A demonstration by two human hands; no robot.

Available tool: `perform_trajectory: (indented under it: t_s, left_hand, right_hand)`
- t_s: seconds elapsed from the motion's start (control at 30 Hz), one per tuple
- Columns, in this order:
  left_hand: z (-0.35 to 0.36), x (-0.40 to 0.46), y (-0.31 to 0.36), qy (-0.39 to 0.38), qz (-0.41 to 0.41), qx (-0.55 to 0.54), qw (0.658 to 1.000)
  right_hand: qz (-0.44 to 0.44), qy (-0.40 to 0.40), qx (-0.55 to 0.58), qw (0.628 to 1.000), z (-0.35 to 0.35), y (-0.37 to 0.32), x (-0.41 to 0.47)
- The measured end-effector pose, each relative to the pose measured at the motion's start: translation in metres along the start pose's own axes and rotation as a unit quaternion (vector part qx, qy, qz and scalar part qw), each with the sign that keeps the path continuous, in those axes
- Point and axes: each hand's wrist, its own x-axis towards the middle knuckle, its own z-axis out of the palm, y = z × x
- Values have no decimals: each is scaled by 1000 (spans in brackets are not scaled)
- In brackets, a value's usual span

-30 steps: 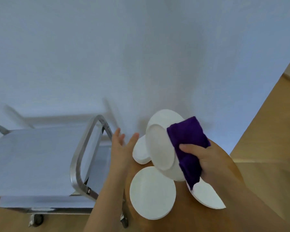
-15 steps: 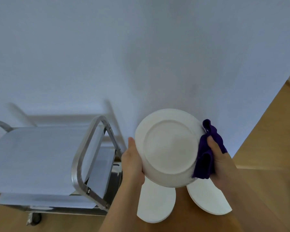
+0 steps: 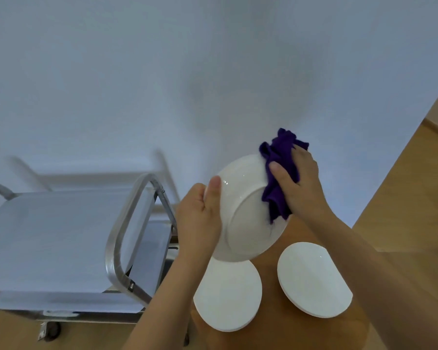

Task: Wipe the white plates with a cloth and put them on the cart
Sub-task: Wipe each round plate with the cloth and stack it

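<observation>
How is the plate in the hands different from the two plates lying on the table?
The held plate is lifted and tilted, underside toward the camera; the left table plate and right table plate lie flat. The left hand grips the held plate while the right hand presses the purple cloth on it; the table plates are untouched. All are white and round.

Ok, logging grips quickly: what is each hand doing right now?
Left hand: grips the plate by its rim.
Right hand: holds the cloth against it.
</observation>
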Motion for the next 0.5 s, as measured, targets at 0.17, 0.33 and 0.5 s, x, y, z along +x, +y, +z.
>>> perform_trajectory:
  t_s: [0.17,0.33,0.5]
  left_hand:
    - [14,-3,-3,-5,24,36,999]
    - [13,-9,-6,3,23,-18,1000]
    - [-5,-2,-6,53,-54,-68,995]
  right_hand:
    - [-118,18,-228,966,31,-26,-16]
    - [-181,112,-245,946,42,-29,-28]
    - [-15,26,-51,998,9,-19,-3]
